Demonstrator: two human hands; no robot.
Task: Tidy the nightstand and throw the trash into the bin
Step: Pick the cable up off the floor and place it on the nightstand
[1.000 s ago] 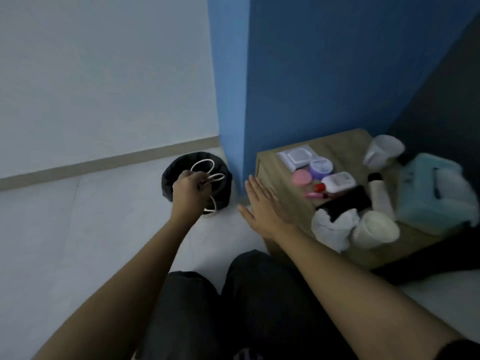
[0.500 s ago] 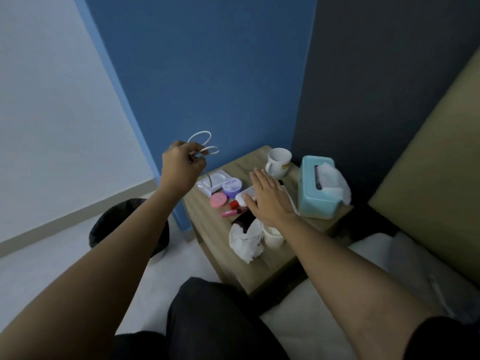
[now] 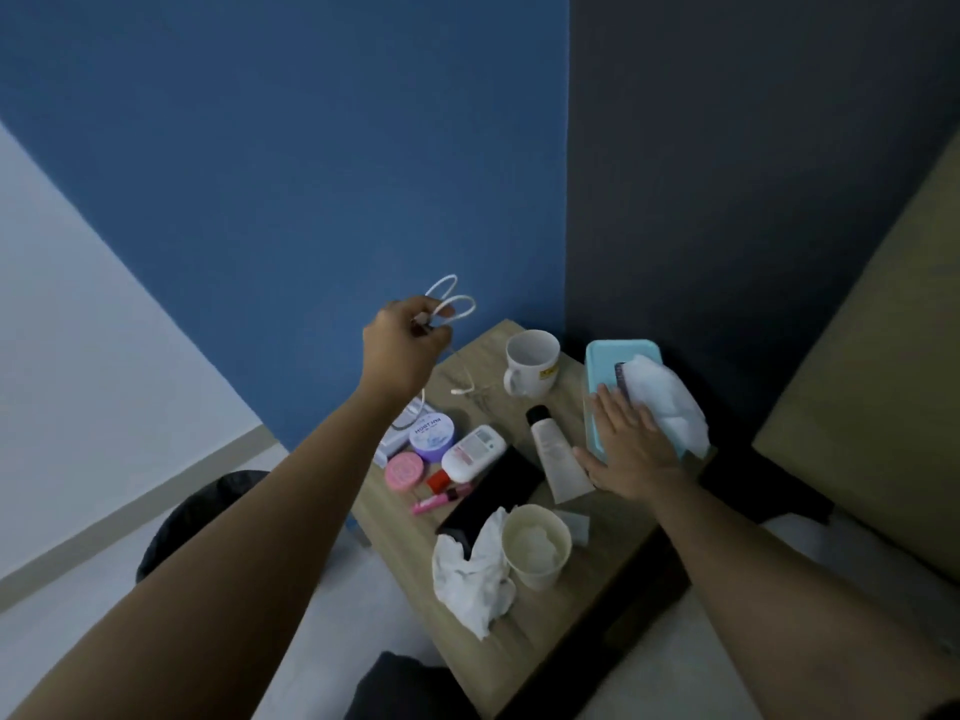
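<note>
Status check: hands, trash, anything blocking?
Left hand gripping white cable. Right hand flat on tissue box. Crumpled tissue untouched. Nothing blocking.

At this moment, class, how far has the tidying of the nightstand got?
Nothing looks finished. In hand: the left hand holds a coiled white cable above the nightstand, and the right hand rests on the tissue box. Left: the crumpled tissue and paper cup await the bin; the cosmetics lie scattered.

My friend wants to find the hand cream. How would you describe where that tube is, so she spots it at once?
Start at the wooden nightstand and find the teal tissue box. The cream tube lies flat just left of it, by the right hand. It alone is long, pale and black-capped, pointing towards the mug.
</note>
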